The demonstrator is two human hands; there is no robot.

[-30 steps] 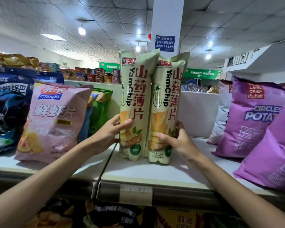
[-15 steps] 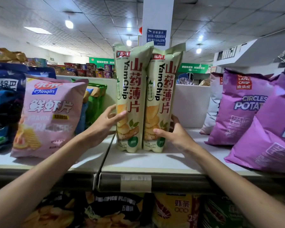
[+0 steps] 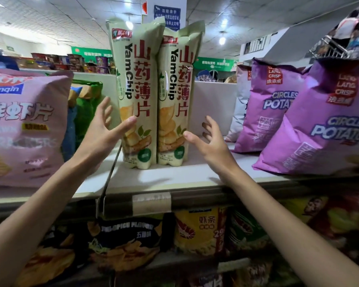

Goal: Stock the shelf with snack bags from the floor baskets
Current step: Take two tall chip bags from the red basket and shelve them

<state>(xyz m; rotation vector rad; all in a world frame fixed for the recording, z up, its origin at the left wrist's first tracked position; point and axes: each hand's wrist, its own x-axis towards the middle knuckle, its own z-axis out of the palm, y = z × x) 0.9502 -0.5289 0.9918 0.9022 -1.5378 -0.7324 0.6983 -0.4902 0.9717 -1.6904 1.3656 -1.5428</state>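
head | step: two chip bags (image 3: 137, 83) stand upright, touching, on the shelf (image 3: 174, 176); placement looks done | left hand (image 3: 101, 132), right hand (image 3: 212, 145): spread either side, gripping nothing; left thumb contact unclear | next: likely more bags from the baskets | hidden: baskets out of view; pink bag (image 3: 25, 125) cut off left

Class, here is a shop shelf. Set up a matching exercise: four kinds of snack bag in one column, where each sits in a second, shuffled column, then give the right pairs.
Things
1. YamChip bags
2. pink prawn cracker bag
3. purple potato crisp bags
4. yellow bag

Places
A. left end of the upper shelf
B. below that shelf
C. upright in the middle, between the left hand and the right hand
D. right end of that shelf, leaning

Pairs: 1-C, 2-A, 3-D, 4-B
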